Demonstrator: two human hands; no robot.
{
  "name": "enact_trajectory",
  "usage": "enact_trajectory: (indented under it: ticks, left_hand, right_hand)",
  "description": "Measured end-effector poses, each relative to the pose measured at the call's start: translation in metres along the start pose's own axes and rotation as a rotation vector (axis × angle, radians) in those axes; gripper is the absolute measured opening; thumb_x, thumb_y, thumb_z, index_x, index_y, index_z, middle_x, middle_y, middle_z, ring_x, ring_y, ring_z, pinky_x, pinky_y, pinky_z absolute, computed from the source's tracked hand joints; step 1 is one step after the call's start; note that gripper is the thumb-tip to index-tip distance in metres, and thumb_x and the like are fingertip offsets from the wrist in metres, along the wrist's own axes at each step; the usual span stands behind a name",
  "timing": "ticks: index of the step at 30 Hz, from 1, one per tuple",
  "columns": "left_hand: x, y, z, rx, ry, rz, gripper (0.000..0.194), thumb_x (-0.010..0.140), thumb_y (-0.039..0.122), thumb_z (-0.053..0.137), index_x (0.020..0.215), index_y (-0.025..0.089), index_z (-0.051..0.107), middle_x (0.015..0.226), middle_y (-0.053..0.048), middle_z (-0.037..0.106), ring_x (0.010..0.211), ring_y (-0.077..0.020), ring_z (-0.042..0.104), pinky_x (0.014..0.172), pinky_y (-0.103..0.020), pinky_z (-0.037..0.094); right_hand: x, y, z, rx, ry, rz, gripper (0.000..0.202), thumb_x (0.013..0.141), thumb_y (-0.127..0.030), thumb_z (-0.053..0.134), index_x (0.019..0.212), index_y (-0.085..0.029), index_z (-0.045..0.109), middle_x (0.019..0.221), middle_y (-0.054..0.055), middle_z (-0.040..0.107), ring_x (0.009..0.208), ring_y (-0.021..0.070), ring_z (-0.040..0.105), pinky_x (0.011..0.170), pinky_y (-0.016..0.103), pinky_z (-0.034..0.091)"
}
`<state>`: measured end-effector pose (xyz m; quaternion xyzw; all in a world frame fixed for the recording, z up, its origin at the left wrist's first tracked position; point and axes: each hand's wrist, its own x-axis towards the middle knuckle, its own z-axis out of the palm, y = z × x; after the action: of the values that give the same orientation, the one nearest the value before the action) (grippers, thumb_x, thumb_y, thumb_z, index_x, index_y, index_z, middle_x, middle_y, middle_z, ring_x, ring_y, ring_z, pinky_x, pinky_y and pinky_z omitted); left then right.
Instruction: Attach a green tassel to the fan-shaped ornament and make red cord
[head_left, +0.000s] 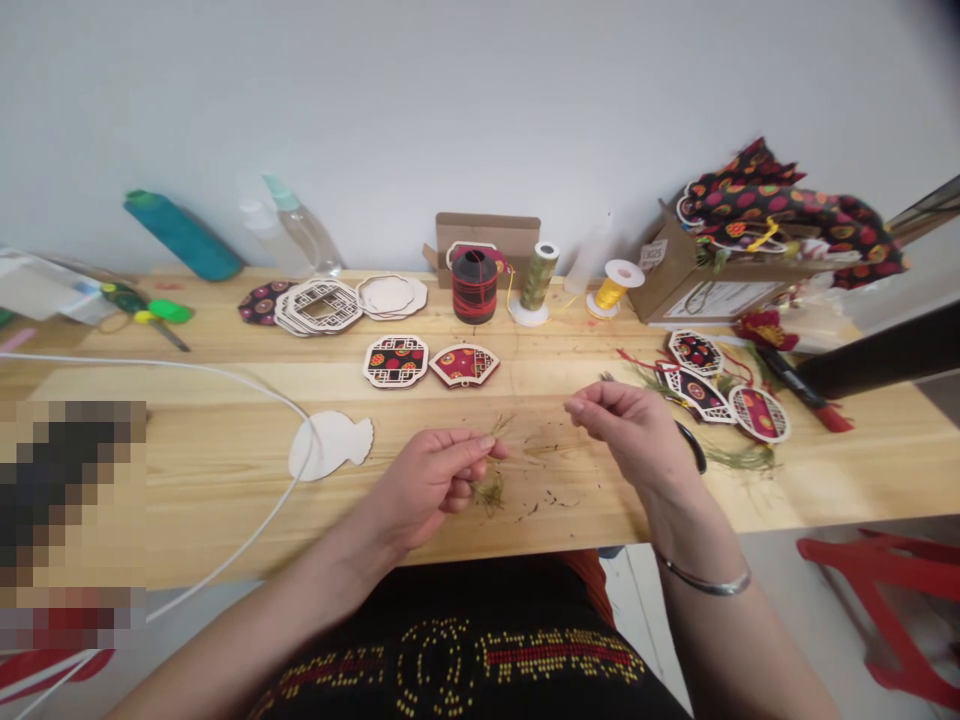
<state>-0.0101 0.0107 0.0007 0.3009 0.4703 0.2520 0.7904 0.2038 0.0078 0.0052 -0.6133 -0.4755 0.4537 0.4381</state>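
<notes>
My left hand (446, 472) is closed in a pinch above the front middle of the table, and thin green thread (489, 493) hangs below its fingers. To the right, my right hand (619, 418) is also pinched; whatever its fingertips hold is too small to make out. The hands are apart. Black scissors (691, 447) lie partly hidden behind my right hand. Beyond the hands sit an octagonal patterned piece (396, 362) and a fan-shaped patterned piece (465, 366). Small dark scraps (553, 498) are scattered on the wood between the hands.
A white vase-shaped piece (330, 445) and a white cable (247, 374) are at left. Spools of red cord (474, 287), green thread (540, 277) and yellow thread (613, 288) stand at the back. At right are finished ornaments (759, 413), a cardboard box (664, 270) and a black pole (877, 350).
</notes>
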Motion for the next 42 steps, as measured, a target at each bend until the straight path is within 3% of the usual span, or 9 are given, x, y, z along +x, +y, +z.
enact_trajectory:
  ticks: [3, 6, 11, 17, 21, 24, 32, 37, 42]
  left_hand:
    - [0.000, -0.002, -0.001, -0.018, 0.005, -0.001, 0.022, 0.071, 0.031, 0.068, 0.074, 0.009, 0.068, 0.054, 0.005, 0.040, 0.040, 0.0003, 0.022, 0.041, -0.019, 0.007]
    - [0.001, -0.003, -0.001, -0.047, 0.013, -0.005, 0.022, 0.071, 0.031, 0.069, 0.073, 0.009, 0.066, 0.053, 0.005, 0.040, 0.040, 0.0006, 0.021, 0.041, -0.019, 0.007]
    - [0.003, -0.004, 0.001, -0.076, -0.002, -0.027, 0.021, 0.073, 0.031, 0.067, 0.076, 0.010, 0.065, 0.050, 0.007, 0.038, 0.039, 0.0004, 0.020, 0.041, -0.019, 0.006]
    - [0.005, -0.005, 0.004, -0.045, 0.001, -0.007, 0.019, 0.073, 0.030, 0.067, 0.072, 0.011, 0.067, 0.057, 0.002, 0.053, 0.038, 0.0003, 0.022, 0.040, -0.019, 0.006]
    - [0.006, -0.008, 0.002, -0.081, 0.017, -0.010, 0.019, 0.069, 0.030, 0.071, 0.070, 0.012, 0.069, 0.048, 0.006, 0.041, 0.039, -0.0002, 0.019, 0.040, -0.018, 0.007]
    - [0.007, -0.008, 0.001, -0.097, 0.044, -0.028, 0.020, 0.067, 0.031, 0.073, 0.074, 0.012, 0.071, 0.048, 0.006, 0.041, 0.039, -0.0005, 0.022, 0.040, -0.018, 0.008]
    - [0.006, -0.004, 0.004, -0.098, 0.065, -0.050, 0.015, 0.069, 0.028, 0.070, 0.075, 0.015, 0.071, 0.071, -0.003, 0.068, 0.040, 0.0004, 0.032, 0.039, -0.017, 0.011]
    - [0.007, -0.005, 0.002, -0.103, 0.066, -0.035, 0.015, 0.071, 0.029, 0.070, 0.079, 0.016, 0.071, 0.076, -0.004, 0.069, 0.043, -0.0009, 0.039, 0.039, -0.015, 0.013]
    - [0.007, -0.006, 0.001, -0.110, 0.070, -0.035, 0.017, 0.070, 0.029, 0.070, 0.080, 0.014, 0.070, 0.075, -0.003, 0.067, 0.042, 0.0004, 0.036, 0.039, -0.014, 0.014]
  right_hand:
    - [0.003, -0.002, -0.013, 0.039, 0.135, -0.057, 0.019, 0.068, -0.032, 0.069, 0.064, -0.015, 0.064, 0.054, -0.002, 0.055, 0.047, 0.0062, 0.040, 0.044, 0.022, 0.029]
    - [0.002, -0.005, -0.019, 0.066, 0.275, -0.160, 0.016, 0.069, -0.031, 0.071, 0.067, -0.016, 0.066, 0.058, -0.001, 0.059, 0.050, 0.0074, 0.046, 0.049, 0.022, 0.036]
    - [-0.011, -0.013, 0.001, -0.180, 0.393, -0.352, 0.008, 0.074, -0.026, 0.068, 0.073, -0.018, 0.068, 0.063, 0.000, 0.064, 0.055, 0.0096, 0.053, 0.053, 0.024, 0.042]
    - [-0.040, -0.008, 0.046, -0.528, 0.163, -0.625, 0.014, 0.084, -0.015, 0.056, 0.075, -0.016, 0.067, 0.068, 0.003, 0.064, 0.063, 0.0112, 0.056, 0.059, 0.024, 0.045]
    - [-0.053, 0.002, 0.058, -0.657, 0.072, -0.730, 0.015, 0.086, -0.013, 0.053, 0.078, -0.014, 0.067, 0.071, 0.006, 0.064, 0.068, 0.0143, 0.057, 0.061, 0.027, 0.046]
    - [-0.057, 0.005, 0.059, -0.693, 0.054, -0.791, 0.015, 0.085, -0.010, 0.053, 0.077, -0.013, 0.066, 0.070, 0.006, 0.064, 0.067, 0.0146, 0.055, 0.061, 0.027, 0.046]
    - [-0.059, 0.008, 0.060, -0.730, -0.024, -0.783, 0.015, 0.086, -0.010, 0.051, 0.077, -0.014, 0.063, 0.075, 0.005, 0.064, 0.071, 0.0149, 0.056, 0.064, 0.027, 0.046]
    - [-0.060, 0.009, 0.061, -0.790, -0.055, -0.765, 0.018, 0.086, -0.011, 0.049, 0.073, -0.015, 0.061, 0.070, 0.005, 0.061, 0.066, 0.0154, 0.053, 0.059, 0.028, 0.042]
    - [-0.061, 0.009, 0.061, -0.799, -0.097, -0.742, 0.019, 0.086, -0.013, 0.049, 0.071, -0.016, 0.060, 0.068, 0.004, 0.060, 0.063, 0.0148, 0.051, 0.057, 0.028, 0.040]
